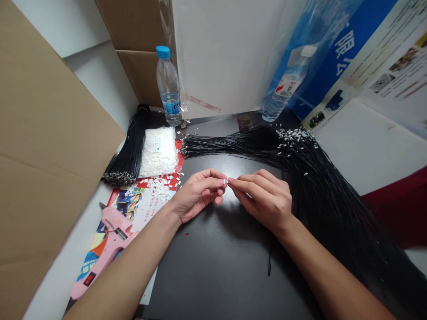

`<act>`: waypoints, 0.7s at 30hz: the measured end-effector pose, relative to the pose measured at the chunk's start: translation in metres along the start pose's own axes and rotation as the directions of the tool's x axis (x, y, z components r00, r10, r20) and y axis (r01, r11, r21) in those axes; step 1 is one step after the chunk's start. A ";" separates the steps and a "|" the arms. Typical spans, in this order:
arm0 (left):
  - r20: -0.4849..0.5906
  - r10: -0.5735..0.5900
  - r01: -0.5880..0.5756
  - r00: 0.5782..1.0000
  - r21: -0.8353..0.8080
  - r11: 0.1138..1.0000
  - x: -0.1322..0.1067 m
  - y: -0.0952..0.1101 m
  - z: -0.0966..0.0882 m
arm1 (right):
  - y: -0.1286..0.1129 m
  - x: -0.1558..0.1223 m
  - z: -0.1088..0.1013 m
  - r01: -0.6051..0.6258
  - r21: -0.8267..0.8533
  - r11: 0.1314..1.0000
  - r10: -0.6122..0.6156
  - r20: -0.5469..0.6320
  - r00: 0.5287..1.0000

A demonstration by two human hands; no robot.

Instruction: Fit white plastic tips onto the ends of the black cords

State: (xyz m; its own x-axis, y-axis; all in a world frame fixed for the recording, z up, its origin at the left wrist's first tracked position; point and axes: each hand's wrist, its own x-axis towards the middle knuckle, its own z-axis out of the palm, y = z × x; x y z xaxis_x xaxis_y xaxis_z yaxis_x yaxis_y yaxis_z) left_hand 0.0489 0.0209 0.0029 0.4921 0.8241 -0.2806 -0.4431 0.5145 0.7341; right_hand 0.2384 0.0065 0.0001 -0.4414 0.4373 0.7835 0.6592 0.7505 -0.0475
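Seemingly the work sits somewhere in its middle. Both hands meet over the black worktop [213,266]. The left hand [196,195] and the right hand [267,200] each keep a closed grip, thumb and forefinger pinched on one small white clip [226,181] held between them just above the surface. Whether a cord end sits in it is too small to tell, though a thin black cord [269,262] shows below the right wrist. To the right, a broad spread of cords [320,191] carries white clips at its far ends, which I judge as finished. To the left, a tied bundle [128,155] with bare metal ends, a full bag of clips [158,151] and loose clips [160,186] suggest plenty is left. A pink glue gun [110,240] lies beside the left forearm.
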 end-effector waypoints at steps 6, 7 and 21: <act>0.008 -0.021 0.022 1.000 -0.015 1.000 -0.001 0.001 0.001 | 0.001 0.001 -0.004 0.077 -0.051 0.996 -0.077 0.001 0.997; 0.012 -0.029 0.029 1.000 -0.014 0.999 -0.001 0.002 0.001 | 0.001 0.001 -0.004 0.076 -0.054 0.996 -0.077 -0.002 0.997; 0.048 -0.034 0.035 0.998 -0.017 0.999 -0.001 0.000 -0.003 | 0.000 0.003 -0.011 0.179 -0.188 0.966 -0.177 0.030 0.984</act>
State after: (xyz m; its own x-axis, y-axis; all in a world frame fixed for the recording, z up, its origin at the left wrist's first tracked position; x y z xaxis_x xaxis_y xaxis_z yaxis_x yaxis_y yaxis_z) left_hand 0.0464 0.0211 0.0013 0.5420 0.7940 -0.2753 -0.4382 0.5465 0.7136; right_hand 0.2436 0.0030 0.0092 -0.5693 0.3124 0.7604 0.6719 0.7099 0.2113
